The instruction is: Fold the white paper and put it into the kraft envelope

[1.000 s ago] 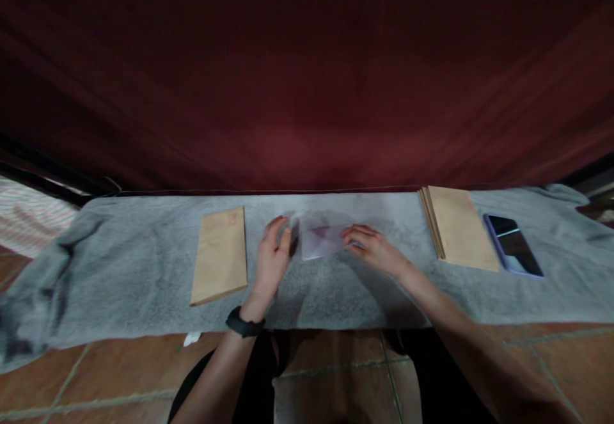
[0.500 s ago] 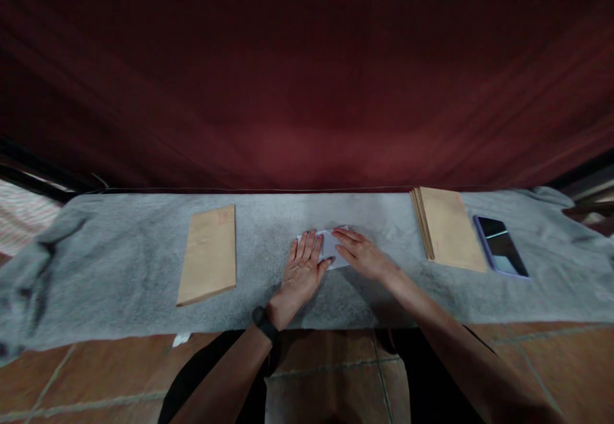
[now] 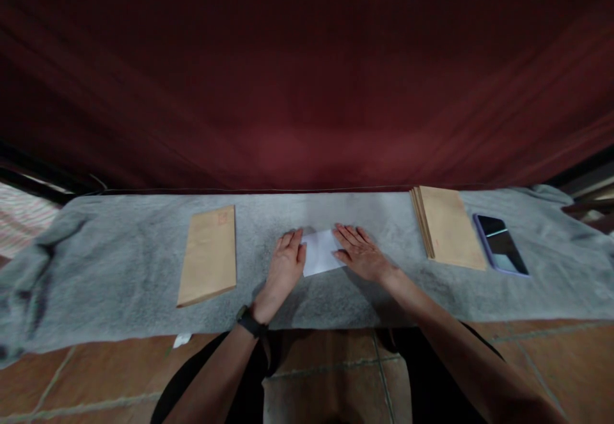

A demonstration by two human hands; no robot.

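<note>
A folded piece of white paper (image 3: 319, 254) lies on the grey cloth between my two hands. My left hand (image 3: 286, 263) is at the paper's left edge, fingers extended forward and thumb beside the edge. Across the paper's right end, my right hand (image 3: 363, 254) rests flat with its fingers stretched out, covering that end. Both hands are open, palms down.
To the left lies a brown envelope (image 3: 208, 254) with a small red mark. A stack of several brown envelopes (image 3: 453, 229) sits at the right, next to a phone (image 3: 501, 245) in a purple case. Grey cloth (image 3: 144, 251) covers the surface; tiled floor (image 3: 110, 373) shows below.
My left hand has slid left from on top of the paper to its left edge, so more of the paper shows. My right hand stays on the right end, its fingers slightly more spread.
</note>
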